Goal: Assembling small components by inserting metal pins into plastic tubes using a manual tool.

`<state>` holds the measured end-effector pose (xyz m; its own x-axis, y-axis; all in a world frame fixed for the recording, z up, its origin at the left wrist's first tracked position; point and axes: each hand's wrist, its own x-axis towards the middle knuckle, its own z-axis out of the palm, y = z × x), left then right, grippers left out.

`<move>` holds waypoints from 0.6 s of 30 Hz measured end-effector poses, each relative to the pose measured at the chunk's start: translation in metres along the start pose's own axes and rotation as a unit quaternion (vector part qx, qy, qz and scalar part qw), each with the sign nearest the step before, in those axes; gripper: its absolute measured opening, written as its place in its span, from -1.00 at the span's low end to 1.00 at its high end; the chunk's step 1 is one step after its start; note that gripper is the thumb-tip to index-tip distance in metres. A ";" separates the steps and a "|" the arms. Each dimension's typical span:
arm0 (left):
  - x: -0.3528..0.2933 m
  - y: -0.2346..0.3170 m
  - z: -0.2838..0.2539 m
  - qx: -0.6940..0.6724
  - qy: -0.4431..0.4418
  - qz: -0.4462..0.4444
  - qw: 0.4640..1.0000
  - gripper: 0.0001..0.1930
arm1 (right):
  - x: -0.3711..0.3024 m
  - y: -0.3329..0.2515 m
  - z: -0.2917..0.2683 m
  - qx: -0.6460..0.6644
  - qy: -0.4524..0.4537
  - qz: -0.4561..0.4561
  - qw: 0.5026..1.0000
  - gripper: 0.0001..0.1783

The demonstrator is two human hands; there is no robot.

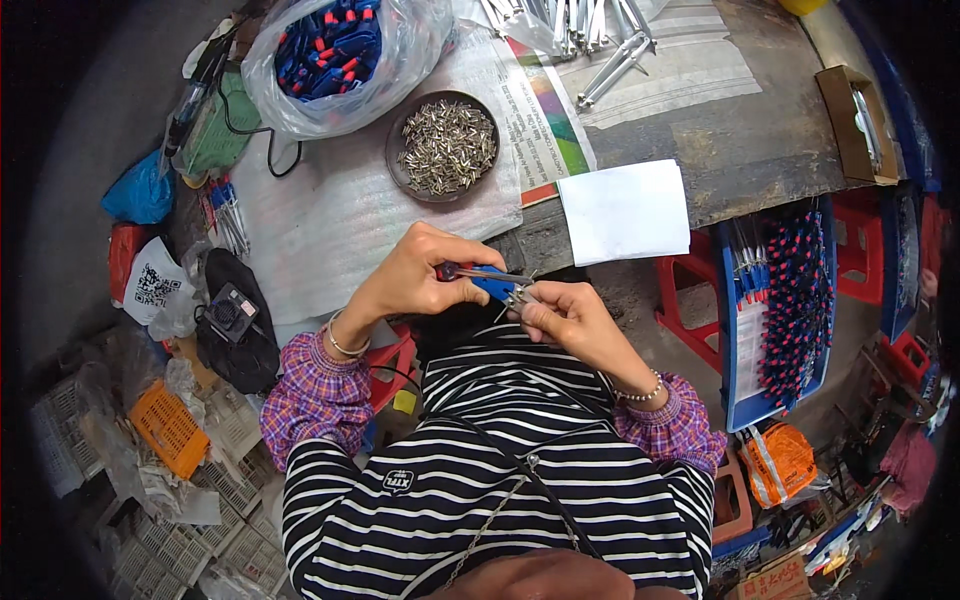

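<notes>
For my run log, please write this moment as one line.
left hand: holds blue-handled tool | right hand: pinches its metal tip | nearby: bowl of metal pins

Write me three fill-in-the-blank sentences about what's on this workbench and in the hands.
1. Both hands, left hand and right hand, hold a small tool with a ____ handle.
2. The round dish holds small ____ pins.
3. The clear bag holds blue and ____ parts.

Missing words: blue; metal; red

Soft, even daylight fills the frame, with only faint shadows and no strong glare. Fisheye distortion bends the edges, the corners fall black, and the rim blurs slightly.
</notes>
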<state>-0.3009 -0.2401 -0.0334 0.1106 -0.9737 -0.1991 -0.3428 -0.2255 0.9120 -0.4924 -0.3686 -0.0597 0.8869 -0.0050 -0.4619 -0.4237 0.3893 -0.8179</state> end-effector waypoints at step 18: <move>0.008 -0.003 -0.003 0.028 -0.009 0.059 0.998 -0.66 | -0.001 0.007 -0.002 0.014 0.019 0.008 1.000 -0.81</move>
<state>-0.2965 -0.2468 -0.0367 0.0497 -0.9940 -0.0976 -0.4049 -0.1094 0.9078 -0.4965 -0.3676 -0.0653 0.8726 -0.0336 -0.4873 -0.4315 0.4144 -0.8013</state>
